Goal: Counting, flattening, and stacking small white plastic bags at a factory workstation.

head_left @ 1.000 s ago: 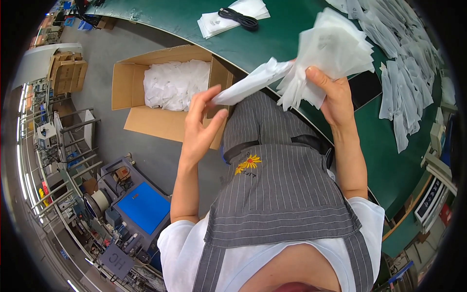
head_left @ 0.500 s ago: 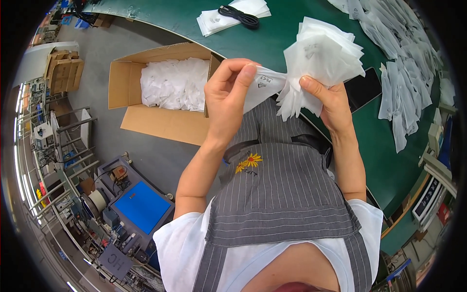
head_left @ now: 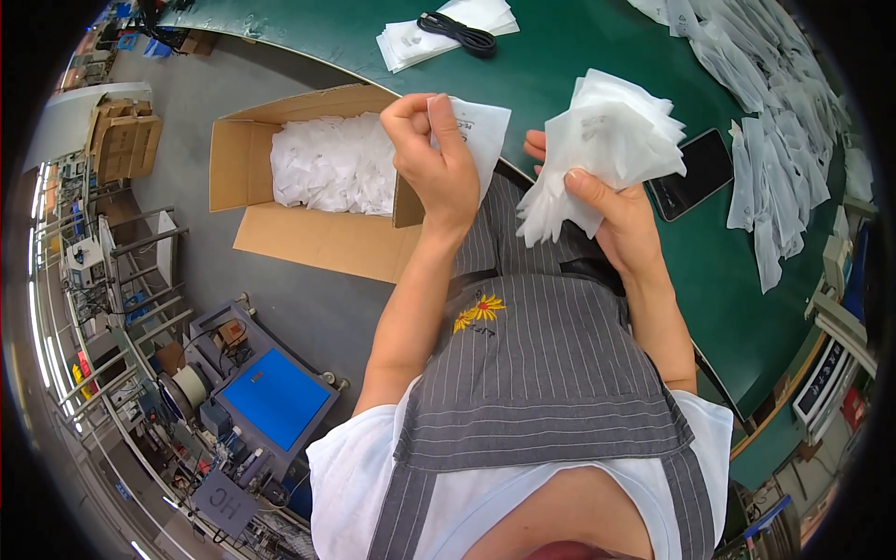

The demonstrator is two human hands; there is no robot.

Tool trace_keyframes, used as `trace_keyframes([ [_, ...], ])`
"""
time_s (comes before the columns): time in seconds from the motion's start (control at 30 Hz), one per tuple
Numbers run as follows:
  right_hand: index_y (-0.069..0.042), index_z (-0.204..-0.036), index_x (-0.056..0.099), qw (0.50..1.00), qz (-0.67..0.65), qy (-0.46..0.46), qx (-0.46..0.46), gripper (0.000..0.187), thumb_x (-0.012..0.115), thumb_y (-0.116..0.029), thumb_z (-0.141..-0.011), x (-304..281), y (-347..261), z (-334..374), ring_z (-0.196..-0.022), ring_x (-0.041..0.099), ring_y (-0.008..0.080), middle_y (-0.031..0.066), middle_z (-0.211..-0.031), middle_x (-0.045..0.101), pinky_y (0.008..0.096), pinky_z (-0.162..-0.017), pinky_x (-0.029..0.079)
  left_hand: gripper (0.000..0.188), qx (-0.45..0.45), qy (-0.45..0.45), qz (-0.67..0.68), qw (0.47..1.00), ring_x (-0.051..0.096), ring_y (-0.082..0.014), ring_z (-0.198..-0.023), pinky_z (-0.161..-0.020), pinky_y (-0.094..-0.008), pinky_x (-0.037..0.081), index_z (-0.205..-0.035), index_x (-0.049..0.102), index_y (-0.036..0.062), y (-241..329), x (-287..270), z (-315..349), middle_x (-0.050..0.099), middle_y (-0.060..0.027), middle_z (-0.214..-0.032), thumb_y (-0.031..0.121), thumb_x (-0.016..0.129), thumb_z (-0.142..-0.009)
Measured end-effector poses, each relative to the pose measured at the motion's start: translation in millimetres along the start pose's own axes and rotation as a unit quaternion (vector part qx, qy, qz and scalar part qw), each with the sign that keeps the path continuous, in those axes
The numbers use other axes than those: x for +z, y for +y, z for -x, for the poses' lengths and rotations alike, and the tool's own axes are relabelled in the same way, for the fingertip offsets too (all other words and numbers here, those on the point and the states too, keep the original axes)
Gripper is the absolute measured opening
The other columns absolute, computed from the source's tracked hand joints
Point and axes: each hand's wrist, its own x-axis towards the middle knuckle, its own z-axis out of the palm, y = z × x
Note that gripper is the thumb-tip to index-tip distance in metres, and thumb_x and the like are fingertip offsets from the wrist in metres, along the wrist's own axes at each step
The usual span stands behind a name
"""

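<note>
My left hand [head_left: 434, 173] pinches one translucent white plastic bag [head_left: 485, 140] with faint print, between thumb and fingers, just right of the cardboard box's near corner. Apart from it, my right hand [head_left: 621, 224] grips a fanned stack of the same bags [head_left: 618, 140], thumb on top and fingers partly hidden behind. Both hands are above my lap at the edge of the green table [head_left: 551, 56]. Loose white bags [head_left: 331, 163] fill the open cardboard box [head_left: 322, 254] to my left.
A coiled black cable [head_left: 457, 35] lies on a small stack of white bags [head_left: 401, 49] on the table. Beyond my right hand is a black phone [head_left: 698, 173], beside long piles of bags [head_left: 770, 103]. At lower left stands a cart with a blue top [head_left: 275, 399].
The single bag has come away from the stack as my left hand moved up and slightly left. My right hand and the stack have shifted a little down and left.
</note>
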Motion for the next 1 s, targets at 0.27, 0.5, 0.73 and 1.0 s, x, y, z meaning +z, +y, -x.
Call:
trace_keyframes([
  [0.27,0.005,-0.106,0.061,0.979,0.189,-0.057,0.048,0.026,0.062,-0.009,-0.084,11,18,-8,-0.096,0.056,0.0127,0.0056,-0.115,0.054,0.0262,-0.08,0.046,0.022,-0.225,-0.083,0.317,0.918,0.052,-0.0064,-0.071,-0.061,-0.0209,0.044,-0.098,0.045,0.004,27,1,-1,0.054,-0.0017,-0.082,0.023,0.054,-0.092],
  [0.5,0.002,-0.102,0.063,0.981,0.162,-0.036,0.1,0.026,0.062,-0.018,-0.085,13,19,-13,-0.077,0.06,0.0109,0.0053,-0.084,0.066,0.0249,-0.07,0.048,0.032,-0.195,-0.115,0.389,0.893,0.055,-0.0123,-0.094,-0.081,-0.0251,0.045,-0.118,0.044,0.0009,40,-18,16,0.058,-0.0097,-0.102,0.017,0.053,-0.092],
  [0.73,0.004,-0.097,0.063,0.933,0.32,-0.019,0.165,0.025,0.063,-0.017,-0.084,1,24,6,-0.073,0.053,0.0072,0.0004,-0.083,0.062,0.0226,-0.066,0.043,0.014,-0.261,-0.067,0.401,0.876,0.057,-0.007,-0.082,-0.071,-0.0212,0.047,-0.1,0.057,0.0014,20,-28,16,0.061,-0.0031,-0.09,0.011,0.052,-0.092],
  [1.0,0.0,-0.134,0.033,0.91,0.408,-0.074,0.022,0.098,0.084,-0.037,-0.058,30,-4,-6,-0.121,0.041,0.0239,0.0119,-0.13,0.043,0.0374,-0.102,0.031,0.015,-0.234,-0.117,0.372,0.891,0.057,-0.0081,-0.086,-0.076,-0.0228,0.047,-0.103,0.056,0.0001,8,-45,7,0.062,-0.0048,-0.095,0.009,0.052,-0.091],
])
